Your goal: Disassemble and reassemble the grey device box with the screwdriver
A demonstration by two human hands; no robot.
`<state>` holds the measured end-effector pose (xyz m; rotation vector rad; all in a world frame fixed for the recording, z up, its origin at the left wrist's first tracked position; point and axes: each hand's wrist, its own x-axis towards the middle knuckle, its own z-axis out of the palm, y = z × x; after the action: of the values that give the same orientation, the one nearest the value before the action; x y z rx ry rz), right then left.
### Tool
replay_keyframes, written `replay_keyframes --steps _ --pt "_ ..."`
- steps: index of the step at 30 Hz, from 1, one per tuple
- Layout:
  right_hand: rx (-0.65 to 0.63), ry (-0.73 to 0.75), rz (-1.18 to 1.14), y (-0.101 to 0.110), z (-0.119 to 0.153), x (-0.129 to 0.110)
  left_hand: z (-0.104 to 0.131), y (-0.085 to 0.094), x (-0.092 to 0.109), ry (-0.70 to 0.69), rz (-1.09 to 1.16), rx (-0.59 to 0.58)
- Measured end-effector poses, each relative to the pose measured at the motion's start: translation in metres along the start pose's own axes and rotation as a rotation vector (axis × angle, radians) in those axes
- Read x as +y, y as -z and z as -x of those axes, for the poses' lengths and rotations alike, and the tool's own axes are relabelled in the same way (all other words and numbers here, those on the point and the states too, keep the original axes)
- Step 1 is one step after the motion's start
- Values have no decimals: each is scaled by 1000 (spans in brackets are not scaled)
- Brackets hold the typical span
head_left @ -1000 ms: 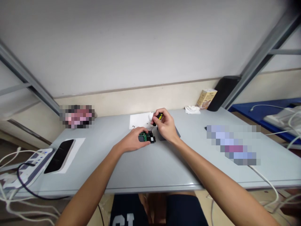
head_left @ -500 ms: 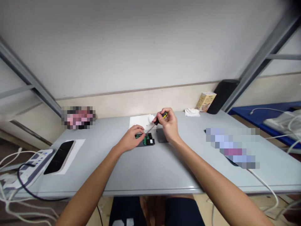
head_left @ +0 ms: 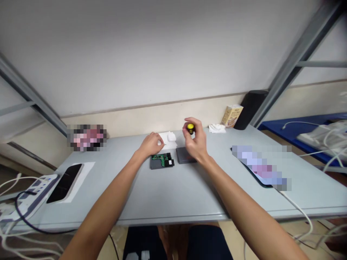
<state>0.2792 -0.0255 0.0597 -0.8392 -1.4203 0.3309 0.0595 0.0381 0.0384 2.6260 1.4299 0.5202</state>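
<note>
A small device with a green circuit board (head_left: pixel 162 160) lies on the grey table, its dark casing below the board. Just behind it, my left hand (head_left: pixel 151 143) rests over the left part of a white sheet (head_left: pixel 169 143), thumb and fingers pinched; anything between them is too small to make out. A small white case (head_left: pixel 171 136) sits on that sheet. My right hand (head_left: pixel 195 139) is raised and closed around a black and yellow screwdriver (head_left: pixel 191 127), handle end towards me, shaft hidden. Below my right hand lies a flat dark grey cover (head_left: pixel 184 156).
At the left are a phone (head_left: pixel 66 182) on white paper and a power strip (head_left: pixel 32 196) with cables. A yellow box (head_left: pixel 232 115), tissue (head_left: pixel 217 128) and black cylinder (head_left: pixel 249 108) stand at the back right. A blurred-out device (head_left: pixel 260 168) with a white cable lies right.
My left hand has left the circuit board and moved back to the white sheet. The screwdriver has lifted from the board and tilted, so its handle end faces me.
</note>
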Motion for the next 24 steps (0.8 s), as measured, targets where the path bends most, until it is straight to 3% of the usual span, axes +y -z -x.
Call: replay_keyframes --steps 3,6,10,14,20,24 --pt "-334 102 155 4 -1 -14 5 7 0 -8 49 40" --pt "-663 91 287 4 2 -16 31 20 2 -28 167 68" --pt "-933 19 359 -2 17 -5 84 28 2 -30 303 -91" --pt "-962 -14 346 -5 21 0 117 21 -5 30 330 -125" --pt "-954 -135 307 21 9 -18 121 23 -19 132 325 -72" --pt "-973 -112 318 41 29 -41 124 26 -27 139 349 -54"
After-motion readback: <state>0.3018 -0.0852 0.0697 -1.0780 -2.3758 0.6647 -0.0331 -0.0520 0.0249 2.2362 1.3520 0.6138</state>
